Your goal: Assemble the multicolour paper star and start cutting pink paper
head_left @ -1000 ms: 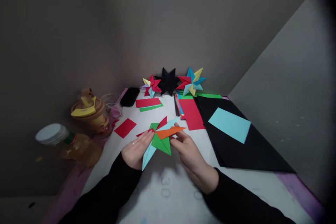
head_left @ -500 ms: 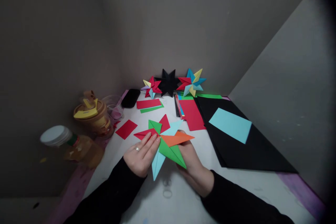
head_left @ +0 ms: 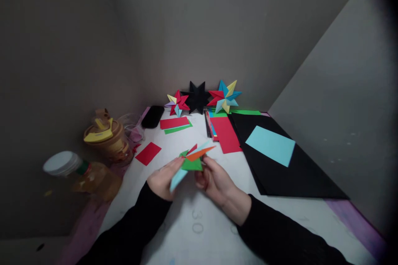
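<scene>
A folded paper star (head_left: 192, 165) in green, orange, light blue and red is held above the table between my hands, tilted so that its points look foreshortened. My left hand (head_left: 163, 179) grips its left side, with the fingers partly hidden behind the paper. On the right edge, my right hand (head_left: 219, 184) has its thumb and curled fingers closed at the paper. Nearest to my left hand lies a red paper rectangle (head_left: 148, 153).
Finished stars stand by the wall: a small red one (head_left: 178, 102), a black one (head_left: 197, 97) and a multicoloured one (head_left: 224, 97). Black sheets (head_left: 298, 178) carry a light blue rectangle (head_left: 270, 145). At left are a phone (head_left: 153, 116), a lidded cup (head_left: 107, 140) and a bottle (head_left: 98, 180).
The paper star has tipped from facing me to nearly edge-on. My left hand has gone from lying on its face to gripping its left side.
</scene>
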A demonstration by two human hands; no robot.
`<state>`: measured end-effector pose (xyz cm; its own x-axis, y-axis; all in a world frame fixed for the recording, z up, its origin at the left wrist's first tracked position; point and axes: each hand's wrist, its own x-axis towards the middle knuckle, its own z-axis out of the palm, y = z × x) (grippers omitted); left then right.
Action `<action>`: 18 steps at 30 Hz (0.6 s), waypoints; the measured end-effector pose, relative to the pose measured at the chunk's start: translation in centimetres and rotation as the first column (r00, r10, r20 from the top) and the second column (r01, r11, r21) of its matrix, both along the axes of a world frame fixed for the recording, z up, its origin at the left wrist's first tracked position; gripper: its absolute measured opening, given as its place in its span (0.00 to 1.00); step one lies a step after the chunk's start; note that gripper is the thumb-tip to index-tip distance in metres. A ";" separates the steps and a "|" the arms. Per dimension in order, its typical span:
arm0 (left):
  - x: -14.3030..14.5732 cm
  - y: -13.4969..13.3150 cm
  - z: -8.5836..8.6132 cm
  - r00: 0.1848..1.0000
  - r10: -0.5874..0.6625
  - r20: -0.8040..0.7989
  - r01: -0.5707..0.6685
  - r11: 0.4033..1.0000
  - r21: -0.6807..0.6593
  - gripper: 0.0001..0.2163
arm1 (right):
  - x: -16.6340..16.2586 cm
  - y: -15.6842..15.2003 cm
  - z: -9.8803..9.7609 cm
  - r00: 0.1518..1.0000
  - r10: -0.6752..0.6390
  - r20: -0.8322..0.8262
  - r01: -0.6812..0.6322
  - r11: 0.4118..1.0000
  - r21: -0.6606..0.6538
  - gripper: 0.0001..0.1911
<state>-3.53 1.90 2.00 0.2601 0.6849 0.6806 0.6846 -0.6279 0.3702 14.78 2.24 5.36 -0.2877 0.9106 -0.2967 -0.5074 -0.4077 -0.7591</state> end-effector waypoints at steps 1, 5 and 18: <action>0.0 0.3 0.1 0.986 0.089 0.138 -0.070 0.988 -0.140 0.16 | -0.1 0.4 0.1 0.999 -0.025 0.047 0.023 0.999 0.048 0.20; 0.0 1.2 0.8 0.857 0.389 0.338 -0.155 0.820 -0.551 0.13 | 0.8 0.8 1.1 0.779 -0.414 0.470 0.017 0.764 0.645 0.09; 2.2 -0.9 1.6 0.856 0.034 0.516 0.259 0.835 -0.485 0.12 | 2.1 -0.2 2.8 0.333 -0.825 0.456 -0.506 0.252 0.825 0.03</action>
